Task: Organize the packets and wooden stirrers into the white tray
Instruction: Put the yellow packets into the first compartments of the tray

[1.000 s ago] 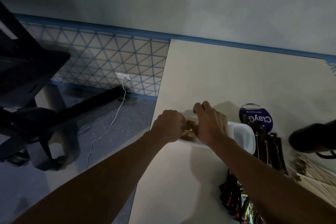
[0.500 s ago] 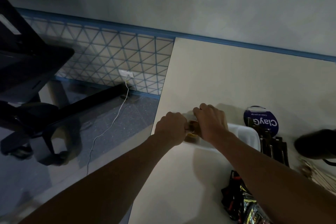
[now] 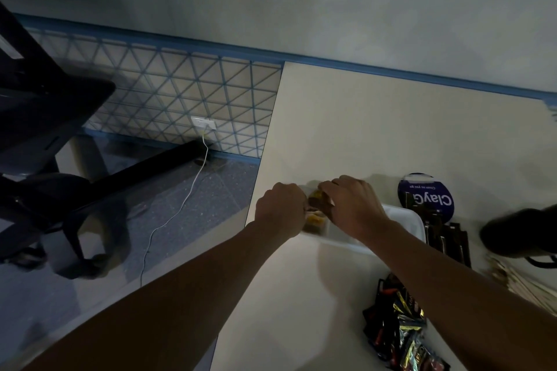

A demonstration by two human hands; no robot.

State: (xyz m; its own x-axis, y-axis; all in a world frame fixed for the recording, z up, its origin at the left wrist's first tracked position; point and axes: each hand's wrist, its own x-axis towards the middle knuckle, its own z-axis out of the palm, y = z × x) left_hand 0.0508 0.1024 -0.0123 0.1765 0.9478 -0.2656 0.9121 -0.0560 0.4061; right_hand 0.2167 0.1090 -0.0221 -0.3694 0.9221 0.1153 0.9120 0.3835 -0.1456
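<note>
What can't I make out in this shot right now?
- Head view: left hand and right hand hide the left end of the tray; their grip is unclear.
- Head view: stirrers blurred, cut by right edge.
- Head view: dark packets cut by bottom edge.

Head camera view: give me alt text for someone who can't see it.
A person's left hand and right hand hold small brown and yellow packets at the left end of a white tray on a pale table. Loose dark packets lie beside it.
</note>
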